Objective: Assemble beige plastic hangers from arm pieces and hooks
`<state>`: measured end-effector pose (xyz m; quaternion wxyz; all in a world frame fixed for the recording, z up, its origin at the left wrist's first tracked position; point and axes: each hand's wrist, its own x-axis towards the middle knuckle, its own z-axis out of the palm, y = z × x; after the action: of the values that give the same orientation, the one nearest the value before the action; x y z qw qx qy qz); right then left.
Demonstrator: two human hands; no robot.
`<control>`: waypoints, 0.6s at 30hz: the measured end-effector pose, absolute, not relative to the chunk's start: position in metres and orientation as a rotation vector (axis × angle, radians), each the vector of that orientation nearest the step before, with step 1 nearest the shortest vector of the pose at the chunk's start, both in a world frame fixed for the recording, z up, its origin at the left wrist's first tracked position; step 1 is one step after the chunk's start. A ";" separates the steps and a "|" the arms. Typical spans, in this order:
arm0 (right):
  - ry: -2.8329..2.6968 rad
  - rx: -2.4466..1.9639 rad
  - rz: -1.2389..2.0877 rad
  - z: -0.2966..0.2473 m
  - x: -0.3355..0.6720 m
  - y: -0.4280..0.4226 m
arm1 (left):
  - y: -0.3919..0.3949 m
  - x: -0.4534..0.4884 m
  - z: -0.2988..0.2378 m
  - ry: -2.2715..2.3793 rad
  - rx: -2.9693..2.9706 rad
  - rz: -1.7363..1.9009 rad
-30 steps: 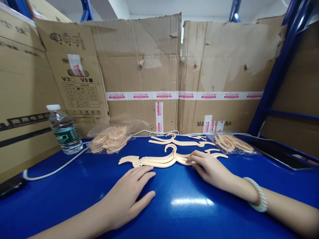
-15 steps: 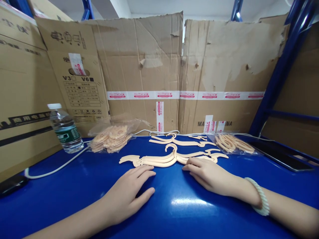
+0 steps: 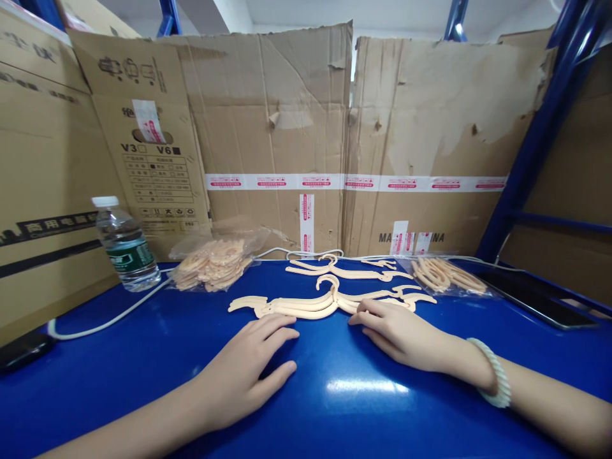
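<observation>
A stack of cream plastic hangers [image 3: 306,305] lies on the blue table [image 3: 157,357], hooks pointing away from me. My left hand [image 3: 248,366] rests flat on the table just in front of the stack, fingers spread and holding nothing. My right hand [image 3: 399,331] lies flat with its fingers stretched out, its fingertips touching the stack's right arm. A pale bead bracelet [image 3: 495,381] is on that wrist. A second cream hanger [image 3: 349,273] lies further back.
A water bottle [image 3: 125,245] stands at the left. Clear bags of cream rings lie at back left [image 3: 210,262] and back right [image 3: 447,274]. A white cable [image 3: 105,322] crosses the table. A dark phone [image 3: 21,350] and a tablet [image 3: 535,294] lie at the sides. Cardboard walls [image 3: 296,127] enclose the back.
My right hand has slid a little left and toward me along the hanger stack. The left hand has barely moved.
</observation>
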<state>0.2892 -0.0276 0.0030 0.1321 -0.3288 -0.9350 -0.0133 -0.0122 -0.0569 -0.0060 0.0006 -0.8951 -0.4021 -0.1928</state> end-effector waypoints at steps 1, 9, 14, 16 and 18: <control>-2.711 -0.948 -0.038 0.003 0.289 -0.028 | -0.057 -0.012 -0.006 -1.252 -2.812 -0.613; -2.695 -0.923 -0.042 0.003 0.289 -0.027 | -0.057 -0.012 -0.006 -1.226 -2.832 -0.636; -2.702 -0.931 -0.026 0.004 0.289 -0.028 | -0.057 -0.012 -0.006 -1.214 -2.836 -0.647; -2.707 -0.935 -0.027 0.004 0.289 -0.028 | -0.058 -0.012 -0.005 -1.221 -2.835 -0.642; -2.709 -0.933 -0.025 0.004 0.289 -0.027 | -0.058 -0.012 -0.005 -1.231 -2.836 -0.630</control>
<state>0.2886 -0.0271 0.0037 0.1378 -0.3227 -0.9364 -0.0087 -0.0120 -0.0580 -0.0046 -0.0070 -0.8988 -0.3902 -0.1996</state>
